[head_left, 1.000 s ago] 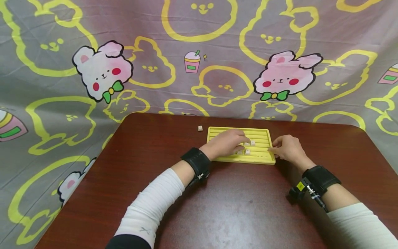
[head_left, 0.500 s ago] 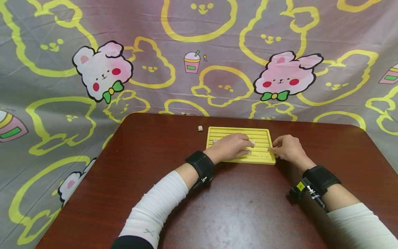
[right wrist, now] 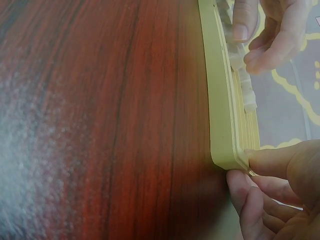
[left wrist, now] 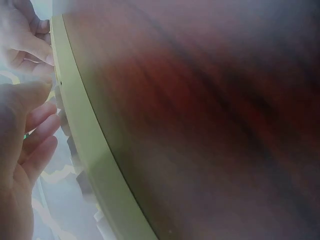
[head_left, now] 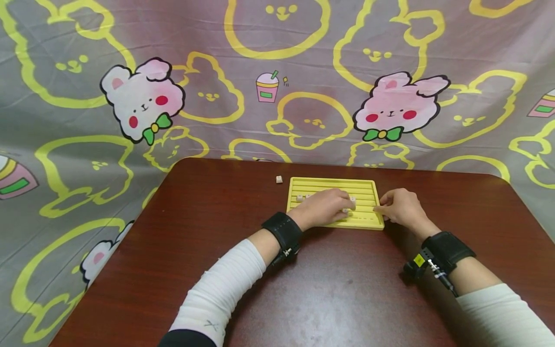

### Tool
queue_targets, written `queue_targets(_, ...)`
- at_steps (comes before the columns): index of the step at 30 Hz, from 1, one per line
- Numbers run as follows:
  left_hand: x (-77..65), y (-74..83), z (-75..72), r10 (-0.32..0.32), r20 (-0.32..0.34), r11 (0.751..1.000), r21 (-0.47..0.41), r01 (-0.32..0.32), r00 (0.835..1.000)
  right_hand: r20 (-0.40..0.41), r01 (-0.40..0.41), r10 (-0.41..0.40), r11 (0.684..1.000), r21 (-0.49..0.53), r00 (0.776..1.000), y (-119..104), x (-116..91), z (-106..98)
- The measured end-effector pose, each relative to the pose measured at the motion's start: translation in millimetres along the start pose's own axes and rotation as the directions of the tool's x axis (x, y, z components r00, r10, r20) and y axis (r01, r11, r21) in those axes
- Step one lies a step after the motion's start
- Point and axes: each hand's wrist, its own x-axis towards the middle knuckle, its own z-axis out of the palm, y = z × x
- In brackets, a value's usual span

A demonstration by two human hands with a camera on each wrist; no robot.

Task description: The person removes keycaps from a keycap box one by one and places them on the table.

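A yellow ridged tray [head_left: 366, 220] lies on the table, with several small white keycaps [head_left: 300, 198] standing in its rows. My left hand [head_left: 324, 207] reaches over the tray's middle, fingers bent down among the keycaps and hiding some of them. In the right wrist view, the thumb and fingers of that left hand [right wrist: 277, 37] are apart, right above the row. At the tray's right end, my right hand [head_left: 403, 207] pinches the rim, thumb inside and fingers outside, as the right wrist view shows at the corner [right wrist: 232, 160].
One loose keycap [head_left: 279, 180] lies on the dark red-brown table [head_left: 217, 193], just beyond the tray's far left corner. A patterned cloth [head_left: 303, 72] with cartoon animals hangs behind the table's far edge.
My left hand has shifted slightly right and nearer to me over the tray, uncovering keycaps at the left of a row. My right hand stays on the rim.
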Motion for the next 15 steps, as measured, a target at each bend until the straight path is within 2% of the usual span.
queue_targets(15, 3.6, 0.4, 4.8, 0.008, 0.034, 1.0, -0.009, -0.008, 0.999, -0.011, -0.011, 0.011, 1.0, -0.002, 1.0, -0.9, -0.9, 1.9)
